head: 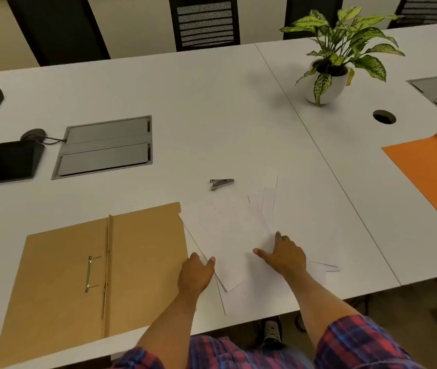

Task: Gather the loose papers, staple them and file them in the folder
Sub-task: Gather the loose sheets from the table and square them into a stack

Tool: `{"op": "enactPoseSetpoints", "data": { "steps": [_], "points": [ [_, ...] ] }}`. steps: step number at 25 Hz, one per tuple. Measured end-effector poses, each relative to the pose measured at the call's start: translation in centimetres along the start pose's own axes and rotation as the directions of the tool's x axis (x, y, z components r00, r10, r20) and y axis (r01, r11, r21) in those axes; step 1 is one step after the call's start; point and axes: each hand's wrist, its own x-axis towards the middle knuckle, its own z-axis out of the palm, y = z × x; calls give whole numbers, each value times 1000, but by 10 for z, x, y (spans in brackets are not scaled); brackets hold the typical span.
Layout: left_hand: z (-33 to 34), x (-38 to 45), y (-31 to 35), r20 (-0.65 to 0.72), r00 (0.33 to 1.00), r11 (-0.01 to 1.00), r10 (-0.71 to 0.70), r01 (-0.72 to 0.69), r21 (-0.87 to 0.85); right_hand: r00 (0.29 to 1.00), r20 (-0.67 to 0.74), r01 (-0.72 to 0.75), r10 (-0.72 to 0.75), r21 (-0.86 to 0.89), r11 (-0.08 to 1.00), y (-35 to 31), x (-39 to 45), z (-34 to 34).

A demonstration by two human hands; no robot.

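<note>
You're at the gathering stage here — the papers (238, 235) are fanned out loose on the counter (212, 102) right in front of you, just right of the open brown folder (92, 275), with a few corners poking past each other at the far end and down by the near edge. Your left hand (196, 275) sits at the left edge of the pile, fingers curled loosely with the thumb on the sheets, not gripping anything yet as far as I can tell. Your right hand (286, 254) lies open and flat on top of the sheets, fingers spread. I'd say the trick is to sweep both hands inward along the counter so the sheets slide under each other, rather than pinching one at a time. Grab the stray ones on the right near your forearm too, they look easy to miss. Once you have a stack, stand it on edge and tap it square before you go for the stapler (221, 184), which is lying just beyond the pile. White paper on a white counter hides edges, so feel for them. The folder's clasp (88, 274) looks ready for later — no rush.
</note>
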Motion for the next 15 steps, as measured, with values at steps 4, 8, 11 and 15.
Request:
{"op": "enactPoseSetpoints", "data": {
  "steps": [4, 8, 11, 15],
  "points": [
    [13, 4, 5, 34, 987, 980, -157, 160, -116, 1000, -5, 7, -8, -48, 999, -10, 1, 18],
    [21, 12, 7, 55, 986, 970, -160, 168, -176, 993, -116, -16, 34, 157, 987, -13, 2, 24],
    [21, 14, 7, 56, 985, 945, -164, 173, -276, 983, -183, 64, 5, 369, 927, -8, 2, 24],
    [10, 21, 2, 48, 980, 786, -193, 184, -591, 989, -15, 100, -145, 790, 604, 10, 4, 13]
  ]
}}
